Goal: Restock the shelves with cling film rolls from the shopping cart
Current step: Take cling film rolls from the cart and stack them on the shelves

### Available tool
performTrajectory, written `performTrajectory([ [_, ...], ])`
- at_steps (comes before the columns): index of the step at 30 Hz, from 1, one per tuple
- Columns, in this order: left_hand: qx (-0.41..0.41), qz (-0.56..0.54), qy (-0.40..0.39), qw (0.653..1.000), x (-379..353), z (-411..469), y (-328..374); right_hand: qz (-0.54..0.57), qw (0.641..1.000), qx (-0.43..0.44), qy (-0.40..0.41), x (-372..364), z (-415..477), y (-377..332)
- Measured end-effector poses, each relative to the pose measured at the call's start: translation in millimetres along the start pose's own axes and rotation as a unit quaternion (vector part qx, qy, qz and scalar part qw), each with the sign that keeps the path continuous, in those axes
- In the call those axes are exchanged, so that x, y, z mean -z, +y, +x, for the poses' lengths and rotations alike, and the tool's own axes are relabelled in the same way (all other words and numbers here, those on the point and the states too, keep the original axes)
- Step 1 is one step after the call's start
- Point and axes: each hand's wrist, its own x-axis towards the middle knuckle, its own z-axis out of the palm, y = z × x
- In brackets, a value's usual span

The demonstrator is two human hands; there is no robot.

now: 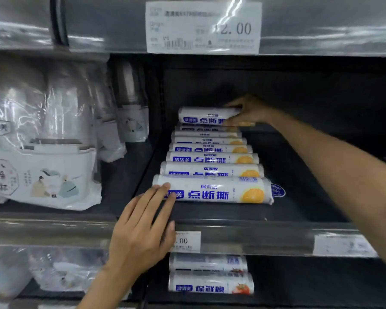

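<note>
A row of white plastic-wrapped cling film rolls (212, 158) with blue lettering and an orange fruit picture lies crosswise on the dark shelf (310, 175), running from the centre back toward 12 o'clock. The right hand (250, 114) reaches in from 3 o'clock and grips the right end of the rearmost roll (205, 115), fingers and thumb curled round it; this roll sits atop the row's far end. The left hand (140, 230), coming up from 7 o'clock, lays straight fingers on the left end of the front roll (212, 190). Clear-bagged white containers (45, 175) stand at 9 o'clock, a white price label (203, 27) hangs at 12 o'clock, and two tomato-printed rolls (210, 284) lie on the shelf below at 6 o'clock.
</note>
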Motion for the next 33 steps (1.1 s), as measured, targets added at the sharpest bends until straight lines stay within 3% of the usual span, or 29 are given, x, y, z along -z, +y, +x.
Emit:
performTrajectory([
  [5, 0.000, 0.008, 0.000, 1.000, -2.5, -1.1, -1.8, 0.016, 1.000, 0.001, -0.015, -23.2, 36.9, 23.8],
  [10, 0.005, 0.014, 0.002, 1.000, -2.6, 0.9, 0.3, 0.088, 0.995, 0.015, 0.039, -42.1, 50.1, 39.3],
  [13, 0.008, 0.014, 0.007, 1.000, -1.8, 1.4, -0.5, 0.072, 0.996, 0.022, 0.049, -47.4, 56.7, 40.1],
  [22, 0.011, 0.008, 0.006, 1.000, -0.8, 1.7, -0.4, 0.059, 0.997, -0.020, 0.033, -24.4, 47.8, 65.7],
  [27, 0.014, 0.004, 0.003, 1.000, -1.1, 0.6, 0.4, 0.119, 0.992, 0.000, 0.038, -26.5, 44.2, 61.7],
  [33, 0.016, 0.004, 0.003, 1.000, -2.1, -0.9, -0.3, 0.085, 0.996, 0.009, 0.001, -23.8, 41.4, 58.5],
])
